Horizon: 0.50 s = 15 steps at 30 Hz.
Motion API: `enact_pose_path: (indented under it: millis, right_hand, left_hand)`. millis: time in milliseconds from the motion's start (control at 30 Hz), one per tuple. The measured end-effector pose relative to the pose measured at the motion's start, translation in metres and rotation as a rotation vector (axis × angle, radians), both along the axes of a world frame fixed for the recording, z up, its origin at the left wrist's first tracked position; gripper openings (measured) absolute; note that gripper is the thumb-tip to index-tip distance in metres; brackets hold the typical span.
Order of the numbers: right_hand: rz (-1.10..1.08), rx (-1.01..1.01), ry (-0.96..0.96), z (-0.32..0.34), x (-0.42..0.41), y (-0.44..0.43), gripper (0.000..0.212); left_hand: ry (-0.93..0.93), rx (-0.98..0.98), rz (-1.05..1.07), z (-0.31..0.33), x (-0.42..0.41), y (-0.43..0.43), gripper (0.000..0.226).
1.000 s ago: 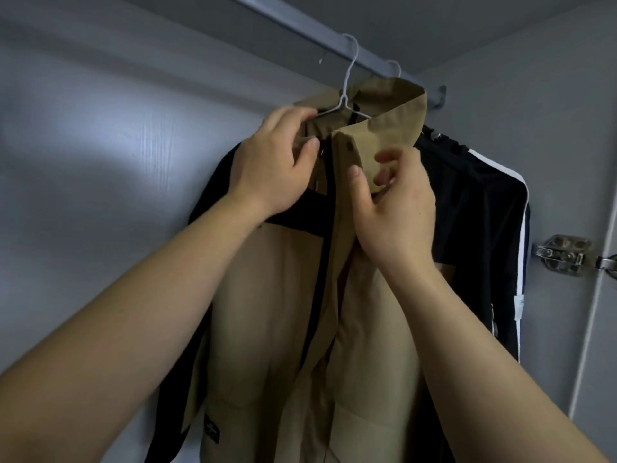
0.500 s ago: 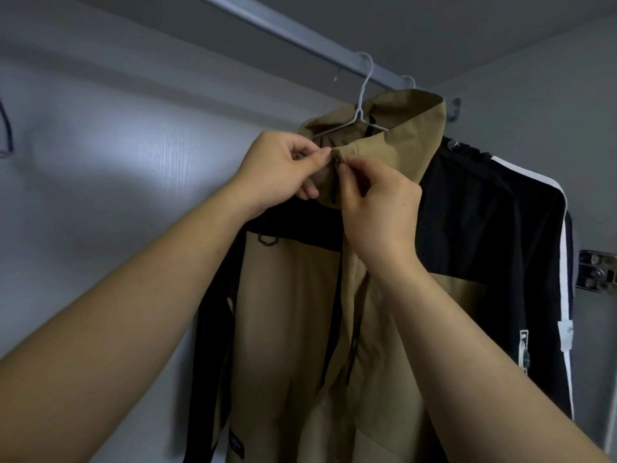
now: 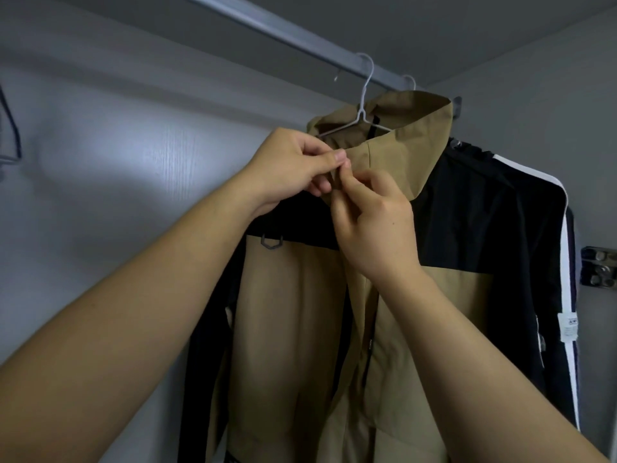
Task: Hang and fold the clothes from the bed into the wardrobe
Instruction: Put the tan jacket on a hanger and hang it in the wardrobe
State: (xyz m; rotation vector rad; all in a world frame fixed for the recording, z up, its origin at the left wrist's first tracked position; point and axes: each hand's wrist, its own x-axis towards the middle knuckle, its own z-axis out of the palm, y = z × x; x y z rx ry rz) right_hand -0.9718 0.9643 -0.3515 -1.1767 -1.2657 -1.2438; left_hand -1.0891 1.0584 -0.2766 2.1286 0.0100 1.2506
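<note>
At the far left edge, part of a dark hanger (image 3: 11, 138) is seen against the wardrobe wall (image 3: 133, 162). Under the rail (image 3: 267, 24) the left hand (image 3: 290, 165) is raised, with thumb and forefinger pinched on one collar flap of the tan and black jacket (image 3: 293, 312), which is hung on a white wire hanger (image 3: 364, 105). The right hand (image 3: 377, 225) is set against the left, pinched on the opposite collar edge. Closing the collar is judged to be the step in hand; whether a snap or a zip is held cannot be told. Next, the closure would need pressing home and the jacket releasing. Just beside it a black garment with a white stripe (image 3: 551, 279) is hung, and a door hinge (image 3: 599, 267) is mounted at the right edge
</note>
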Motion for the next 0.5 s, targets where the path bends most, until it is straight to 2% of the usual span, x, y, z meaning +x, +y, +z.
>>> enact_pose_path:
  millis: [67,267,500]
  right_hand:
    - [0.088,-0.030,0.109,-0.005,0.000,-0.003,0.035]
    - [0.158,-0.096,0.394,-0.020,-0.004,-0.009,0.022]
    - [0.175,-0.239,0.550,-0.042,0.002,-0.004,0.008]
  left_hand:
    - [0.000,0.022,0.040,-0.002,0.004,0.003,0.014]
    - [-0.055,0.199,0.286,-0.009,0.012,-0.001,0.015]
    - [-0.133,0.370,0.434,-0.017,0.022,-0.008,0.019]
